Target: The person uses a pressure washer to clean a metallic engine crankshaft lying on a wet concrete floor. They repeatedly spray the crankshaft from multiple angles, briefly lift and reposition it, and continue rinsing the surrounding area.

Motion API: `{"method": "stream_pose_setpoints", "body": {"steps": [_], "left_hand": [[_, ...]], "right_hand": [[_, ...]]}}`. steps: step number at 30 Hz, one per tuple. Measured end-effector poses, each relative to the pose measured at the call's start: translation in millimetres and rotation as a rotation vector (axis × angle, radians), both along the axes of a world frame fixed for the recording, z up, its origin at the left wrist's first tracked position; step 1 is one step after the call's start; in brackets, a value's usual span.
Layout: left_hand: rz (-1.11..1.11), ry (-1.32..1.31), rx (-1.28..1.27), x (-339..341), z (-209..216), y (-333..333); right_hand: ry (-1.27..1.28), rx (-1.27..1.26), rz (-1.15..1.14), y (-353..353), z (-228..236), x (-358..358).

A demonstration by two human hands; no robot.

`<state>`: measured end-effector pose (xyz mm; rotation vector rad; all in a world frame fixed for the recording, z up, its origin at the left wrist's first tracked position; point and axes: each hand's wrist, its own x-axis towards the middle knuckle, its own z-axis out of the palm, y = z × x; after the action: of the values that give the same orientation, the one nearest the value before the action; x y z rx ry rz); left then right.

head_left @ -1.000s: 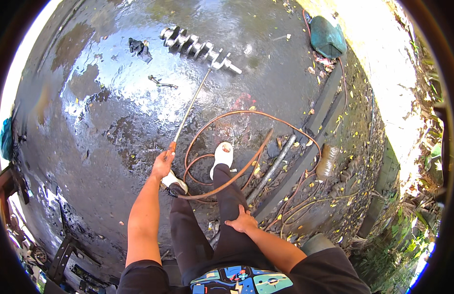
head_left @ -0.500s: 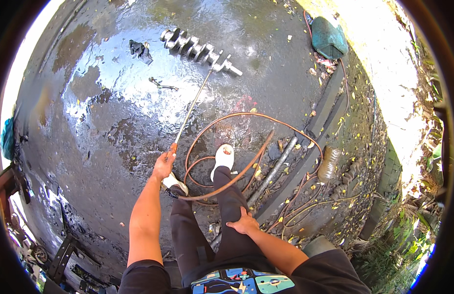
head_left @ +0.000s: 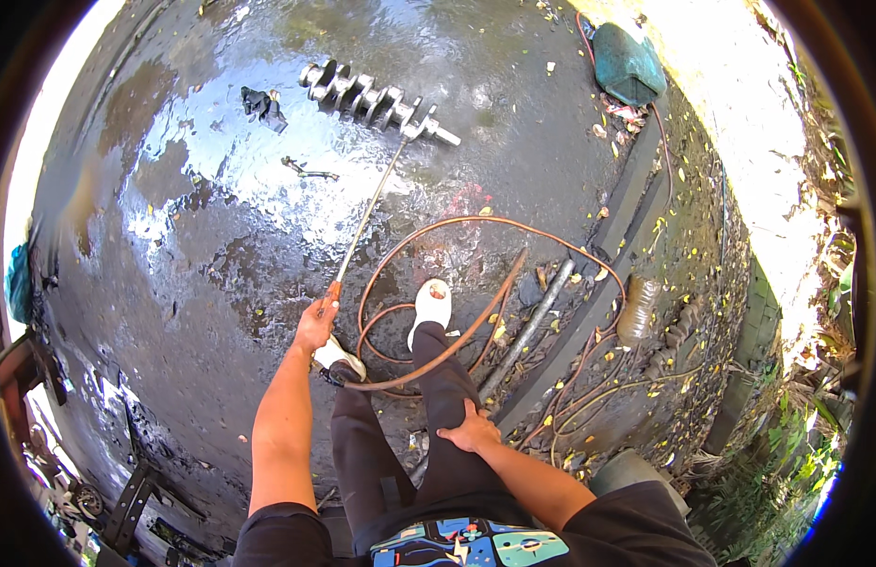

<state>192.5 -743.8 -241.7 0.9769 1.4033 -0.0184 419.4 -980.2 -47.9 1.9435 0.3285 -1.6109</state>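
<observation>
My left hand is closed round the orange-brown handle of a spray wand, a long thin metal lance. Its far tip reaches the near right end of a shiny metal crankshaft lying on the wet ground. A brown hose loops over the ground and across my legs, passing close below my left hand; whether it joins the handle is hidden. Spread over my right leg by the knee, my right hand rests there with no tool in it.
A dark crumpled piece and a small metal part lie left of the crankshaft. On the right are a teal jerrycan, a metal pipe, long dark beams and a plastic bottle. My light shoes stand near the hose.
The crankshaft and the ground things sit slightly farther left in the picture, as the view has shifted a little. Both hands keep their places; the wand still points at the crankshaft's near end.
</observation>
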Motion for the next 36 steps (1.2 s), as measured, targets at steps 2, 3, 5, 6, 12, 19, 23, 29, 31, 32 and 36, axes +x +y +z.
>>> {"method": "stream_pose_setpoints", "body": {"steps": [2,3,5,6,12,19,23,29,31,32,36], "left_hand": [[0.017,-0.014,-0.006,0.3,0.1,0.6],[0.029,-0.008,-0.033,0.6,0.5,0.7],[0.030,-0.022,-0.018,0.9,1.6,1.7],[0.032,0.001,-0.040,1.1,2.3,2.2],[-0.013,0.037,-0.056,0.6,8.8,7.5],[0.020,0.020,-0.120,0.0,11.1,11.1],[0.022,0.003,-0.081,-2.1,5.6,8.6],[-0.016,-0.005,-0.037,-7.6,-8.7,4.9],[-0.022,0.004,-0.014,-8.6,-11.7,3.2],[-0.022,0.009,-0.012,-8.8,-12.6,2.5],[0.000,-0.018,-0.051,-9.0,-12.4,2.3]], "right_hand": [[-0.001,-0.006,0.005,0.1,0.0,0.0],[-0.001,-0.009,0.007,-0.1,0.0,-0.1],[-0.004,-0.006,0.011,-0.3,-0.4,-0.3],[-0.005,-0.004,0.013,-0.6,-0.8,-0.4],[-0.005,-0.006,0.016,-2.1,-3.1,-1.0],[-0.001,0.002,0.015,-1.7,-3.7,-1.1],[0.000,0.005,0.019,-3.9,-5.8,-2.0],[-0.004,0.028,0.075,-7.5,-7.5,-2.6],[0.000,0.026,0.072,-6.9,-7.1,-2.3],[0.001,0.026,0.069,-6.4,-6.7,-2.1],[0.006,0.023,0.068,-5.0,-5.7,-1.4]]}}
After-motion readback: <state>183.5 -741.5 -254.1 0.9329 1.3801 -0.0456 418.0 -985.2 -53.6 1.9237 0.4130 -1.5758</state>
